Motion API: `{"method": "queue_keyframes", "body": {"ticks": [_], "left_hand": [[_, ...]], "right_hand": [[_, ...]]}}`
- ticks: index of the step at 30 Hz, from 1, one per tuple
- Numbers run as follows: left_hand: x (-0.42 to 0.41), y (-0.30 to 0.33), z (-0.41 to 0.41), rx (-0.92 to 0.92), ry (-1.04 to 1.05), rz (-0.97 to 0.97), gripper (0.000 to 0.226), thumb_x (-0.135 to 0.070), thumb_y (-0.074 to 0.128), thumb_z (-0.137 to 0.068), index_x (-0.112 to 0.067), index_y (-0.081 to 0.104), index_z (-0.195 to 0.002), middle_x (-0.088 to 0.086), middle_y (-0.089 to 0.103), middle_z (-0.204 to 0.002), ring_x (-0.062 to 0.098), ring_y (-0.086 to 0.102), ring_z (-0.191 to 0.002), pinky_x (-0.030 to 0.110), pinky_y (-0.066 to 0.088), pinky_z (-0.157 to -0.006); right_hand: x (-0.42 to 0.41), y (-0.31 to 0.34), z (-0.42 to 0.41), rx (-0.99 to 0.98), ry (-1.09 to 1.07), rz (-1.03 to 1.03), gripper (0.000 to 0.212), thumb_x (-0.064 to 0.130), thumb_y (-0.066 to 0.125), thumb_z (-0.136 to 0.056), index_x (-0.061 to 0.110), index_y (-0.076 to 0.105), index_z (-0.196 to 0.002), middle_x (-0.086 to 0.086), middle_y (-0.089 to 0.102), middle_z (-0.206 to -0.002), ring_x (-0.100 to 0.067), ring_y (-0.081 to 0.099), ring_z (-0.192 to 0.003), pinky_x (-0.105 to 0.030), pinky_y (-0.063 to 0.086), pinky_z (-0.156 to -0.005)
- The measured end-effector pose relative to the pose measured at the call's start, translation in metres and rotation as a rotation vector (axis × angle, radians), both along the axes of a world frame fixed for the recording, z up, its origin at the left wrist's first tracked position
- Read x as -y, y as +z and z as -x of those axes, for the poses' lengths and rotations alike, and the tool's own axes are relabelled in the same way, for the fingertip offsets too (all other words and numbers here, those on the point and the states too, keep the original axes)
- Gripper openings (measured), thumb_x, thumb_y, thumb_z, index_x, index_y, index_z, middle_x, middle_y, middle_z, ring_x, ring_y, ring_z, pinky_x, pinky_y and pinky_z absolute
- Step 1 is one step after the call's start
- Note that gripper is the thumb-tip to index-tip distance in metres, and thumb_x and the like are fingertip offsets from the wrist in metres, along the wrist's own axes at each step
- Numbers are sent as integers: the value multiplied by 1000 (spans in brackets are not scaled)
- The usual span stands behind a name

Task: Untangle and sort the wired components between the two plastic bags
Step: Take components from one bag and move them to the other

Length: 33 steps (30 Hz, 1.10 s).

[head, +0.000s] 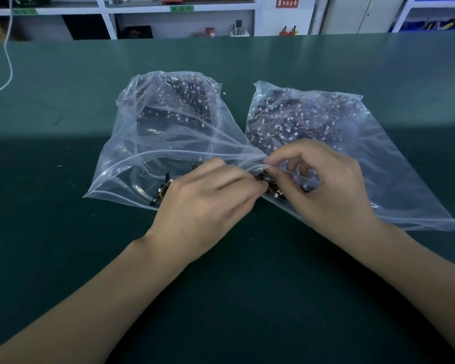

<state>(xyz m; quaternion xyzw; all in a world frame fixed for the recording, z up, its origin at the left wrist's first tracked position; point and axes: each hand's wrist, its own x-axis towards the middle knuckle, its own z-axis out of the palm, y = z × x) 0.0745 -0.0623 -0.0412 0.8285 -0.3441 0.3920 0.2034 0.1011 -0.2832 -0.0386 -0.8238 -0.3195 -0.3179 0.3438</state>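
Both hands meet at frame centre, right where the two bag mouths touch. Left hand [208, 198] has fingers curled in, pinching a small clump of dark wired components with white connectors and thin yellow leads [269, 189]. Right hand [323, 185] pinches thumb to forefinger on the same clump from the other side; exactly which lead it has is too small to tell.

Left clear zip-top plastic bag [132, 164] lies centre-left, mouth open toward the person, a few loose pieces near its lip [161, 191] and a dark stack deeper in. Right clear plastic bag [378, 166] lies centre-right, packed with a tangled mass.

My read on doing the step well: hold one body fixed, tease one lead out slowly, follow the wire rather than yanking. Thin leads look likely to snag on connectors. Keep the film out of the pinch, it's bunched right at the fingertips [269, 164].

Everything sits on the dark green tabletop [247, 298].
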Motion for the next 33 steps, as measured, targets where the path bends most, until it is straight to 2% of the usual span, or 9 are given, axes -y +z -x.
{"method": "queue_keyframes", "body": {"ticks": [4,6,9,12,17,21,25,29,33], "left_hand": [[7,6,5,-79,216,-315,22,-2,84,-82,-22,77,-87,-6,66,-74,21,64,-60,30,43,-42],[13,11,10,-159,250,-434,24,-7,89,-75,-24,73,-81,-5,60,-65,22,62,-53,25,28,-42],[25,15,19,-203,283,-569,26,-26,96,-72,-28,71,-77,-7,64,-65,18,67,-55,26,22,-48],[38,16,27,-172,301,-580,20,-34,91,-78,-28,73,-73,-7,66,-70,15,67,-71,28,33,-50],[54,7,29,-79,273,-650,18,-36,72,-94,-27,79,-80,-3,68,-78,21,66,-93,32,47,-81],[59,-2,31,-252,234,-597,18,-34,62,-102,-26,79,-103,-5,71,-97,15,67,-100,26,52,-83],[57,-1,26,-355,202,-454,37,-33,36,-114,-23,58,-141,-2,59,-138,15,54,-131,26,48,-93],[66,10,21,-467,258,-504,38,-30,38,-112,-19,52,-145,5,49,-148,22,46,-135,30,38,-82],[81,14,10,-580,266,-564,39,-23,44,-109,-17,52,-147,8,51,-150,27,47,-136,32,39,-91]], "right_hand": [[-3,1,3,-36,14,-26,13,2,79,-94,9,77,-105,8,69,-93,-11,63,-77,-16,49,-77],[-4,1,4,-41,31,-22,13,1,79,-94,8,77,-105,5,69,-91,-13,63,-76,-18,51,-76],[-6,2,4,-42,28,-15,13,1,80,-93,9,77,-103,16,63,-89,-5,59,-76,-17,49,-77],[-7,2,5,-56,21,-27,15,0,81,-91,11,77,-100,12,63,-83,-8,59,-73,-22,51,-73],[-6,6,5,-83,18,-75,13,-1,81,-90,11,78,-94,4,70,-82,-17,66,-71,-31,54,-70],[-7,6,5,-140,29,-116,14,-1,81,-90,12,78,-93,5,72,-81,-16,66,-68,-31,54,-69],[-7,6,5,-166,117,-127,14,-5,78,-91,9,78,-92,-8,71,-77,-18,70,-74,-39,56,-71],[-7,5,6,-220,181,-179,17,-10,74,-91,7,76,-89,-11,75,-84,-30,72,-76,-49,56,-70],[-7,6,6,-296,218,-248,19,-10,73,-91,8,75,-87,-4,77,-91,-35,73,-75,-55,57,-68]]}}
